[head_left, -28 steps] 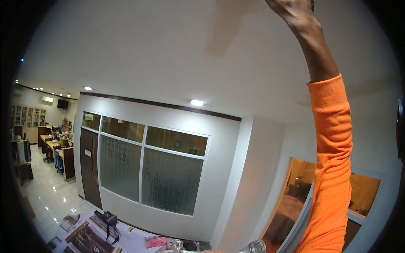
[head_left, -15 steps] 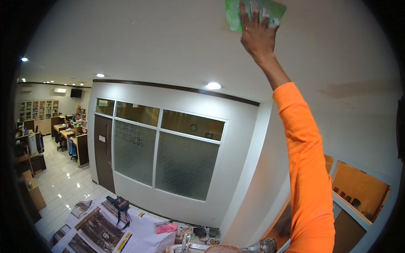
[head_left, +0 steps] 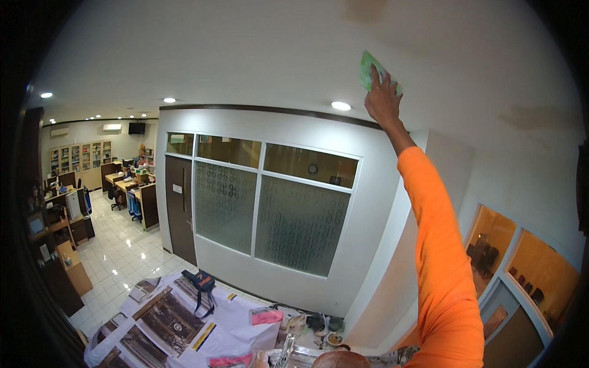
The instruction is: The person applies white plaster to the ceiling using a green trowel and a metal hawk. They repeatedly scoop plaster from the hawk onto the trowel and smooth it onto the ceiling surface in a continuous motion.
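My right hand (head_left: 384, 101), in an orange sleeve (head_left: 445, 245), reaches up to the white ceiling (head_left: 245, 55). Its fingers are spread over a thin, flat green sheet (head_left: 370, 69) with whitish smears, held against or close to the ceiling. Whether the sheet is sandpaper or a plastic spreader I cannot tell. Brownish patches (head_left: 365, 9) mark the ceiling above the hand, and another patch (head_left: 534, 116) lies off to the right. My left hand is out of view.
Below, a printed banner sheet (head_left: 245, 334) covers a surface, with a dark bag (head_left: 199, 282) on it. Several tubs (head_left: 334, 324) stand by the wall near a metal frame (head_left: 286, 351). A lit ceiling lamp (head_left: 341, 106) is left of my hand. Frosted windows (head_left: 304, 221) and desks (head_left: 144, 190) lie beyond.
The view has shifted, showing more ceiling above the hand. My right hand and the green sheet now appear lower and smaller, farther from me and closer to the lamp.
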{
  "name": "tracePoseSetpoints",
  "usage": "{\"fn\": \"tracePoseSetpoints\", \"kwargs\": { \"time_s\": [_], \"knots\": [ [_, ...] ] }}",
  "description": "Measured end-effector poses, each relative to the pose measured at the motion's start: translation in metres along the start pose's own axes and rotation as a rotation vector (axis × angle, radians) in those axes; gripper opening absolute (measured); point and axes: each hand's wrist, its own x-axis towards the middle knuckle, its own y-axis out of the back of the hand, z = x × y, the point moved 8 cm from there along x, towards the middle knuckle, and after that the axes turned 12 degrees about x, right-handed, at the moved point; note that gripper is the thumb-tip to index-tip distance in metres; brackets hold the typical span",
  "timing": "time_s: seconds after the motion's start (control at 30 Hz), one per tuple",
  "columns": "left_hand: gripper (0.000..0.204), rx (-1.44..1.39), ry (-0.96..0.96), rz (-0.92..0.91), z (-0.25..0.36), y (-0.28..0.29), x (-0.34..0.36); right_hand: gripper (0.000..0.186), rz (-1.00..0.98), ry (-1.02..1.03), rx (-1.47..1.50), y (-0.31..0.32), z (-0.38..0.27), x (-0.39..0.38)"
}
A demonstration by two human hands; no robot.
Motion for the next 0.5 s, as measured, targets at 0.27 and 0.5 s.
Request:
{"fn": "tracePoseSetpoints", "kwargs": {
  "time_s": [0.27,0.5],
  "knots": [
    [0.028,-0.028,0.152,-0.156,-0.008,-0.018,-0.007,0.045,-0.409,-0.774,1.932,0.041,0.050,-0.164],
    [0.029,-0.053,0.213,-0.221,-0.004,-0.018,-0.004,0.052,-0.640,-1.043,2.160,0.142,0.036,-0.303]
  ]
}}
